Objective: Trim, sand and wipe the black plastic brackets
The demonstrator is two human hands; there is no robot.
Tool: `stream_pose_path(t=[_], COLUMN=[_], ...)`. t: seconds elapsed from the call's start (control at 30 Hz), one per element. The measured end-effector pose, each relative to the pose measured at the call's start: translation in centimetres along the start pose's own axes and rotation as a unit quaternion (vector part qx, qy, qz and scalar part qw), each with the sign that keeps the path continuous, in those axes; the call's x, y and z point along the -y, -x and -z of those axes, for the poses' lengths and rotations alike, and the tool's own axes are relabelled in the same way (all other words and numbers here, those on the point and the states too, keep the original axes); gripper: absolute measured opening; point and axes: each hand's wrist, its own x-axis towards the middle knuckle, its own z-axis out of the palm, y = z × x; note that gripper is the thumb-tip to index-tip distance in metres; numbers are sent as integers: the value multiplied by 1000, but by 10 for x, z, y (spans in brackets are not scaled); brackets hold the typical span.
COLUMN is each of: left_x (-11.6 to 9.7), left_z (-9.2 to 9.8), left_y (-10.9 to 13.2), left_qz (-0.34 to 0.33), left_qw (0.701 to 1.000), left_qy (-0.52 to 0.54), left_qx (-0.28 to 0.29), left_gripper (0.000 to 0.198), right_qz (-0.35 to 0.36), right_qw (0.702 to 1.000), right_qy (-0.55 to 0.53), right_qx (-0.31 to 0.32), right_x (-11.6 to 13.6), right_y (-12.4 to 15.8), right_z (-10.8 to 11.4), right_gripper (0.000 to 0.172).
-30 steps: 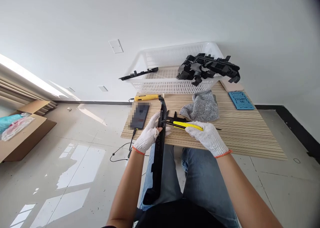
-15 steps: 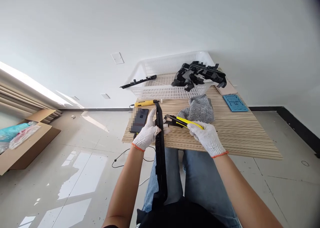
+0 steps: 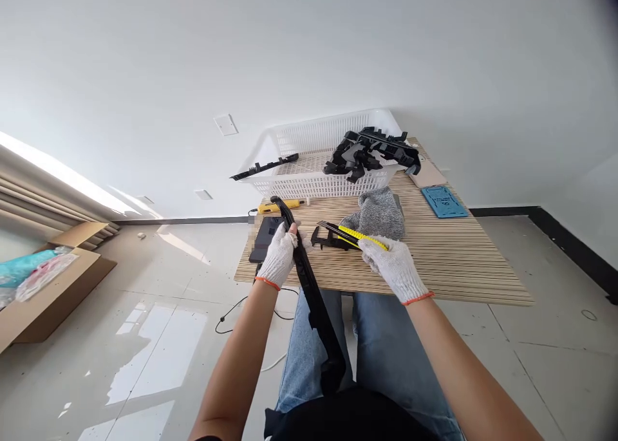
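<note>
A long black plastic trim part [image 3: 313,293] runs from my lap up over the front edge of the wooden table [image 3: 458,267]. My left hand [image 3: 277,255], in a white knit glove, is closed around its upper end. In my right hand [image 3: 392,267], also gloved, I grip a yellow utility knife [image 3: 360,236] that points left toward the part. A small black plastic piece [image 3: 328,238] lies on the table just under the knife tip.
A white plastic basket [image 3: 309,170] at the back holds a pile of black parts [image 3: 369,152] and one strip [image 3: 263,166] over its rim. A grey cloth [image 3: 379,214], a blue pad [image 3: 441,201], a phone [image 3: 264,238] and a yellow tool [image 3: 275,206] lie on the table. Cardboard box [image 3: 48,286] on the floor, left.
My left hand has swung the top of the long black part to the left, so it now leans diagonally. The knife in my right hand has lifted slightly away from it.
</note>
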Motion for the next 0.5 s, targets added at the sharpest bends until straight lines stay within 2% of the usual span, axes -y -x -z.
stream_pose_path(t=[0.1,0.17,0.27,0.37,0.5], left_x=[-2,-3,-2,3,13], left_z=[-1,-2,-2,-2,-3], left_y=[-2,-3,-4,-3,1], left_qz=[45,84,97,101,79], left_qw=[999,995,992,991,991], left_qy=[31,50,69,80,104], left_qx=[-4,-27,-50,-27,36], left_gripper=[45,57,66,63,53], right_qz=[5,10,15,11,8], right_qw=[1000,1000,1000,1000,1000], right_qy=[-2,6,10,6,-9], right_qx=[1,5,13,12,6], right_x=[0,-1,-2,-2,0], right_y=[0,0,0,0,1], right_z=[0,0,1,2,1], right_gripper=[45,45,45,45,47])
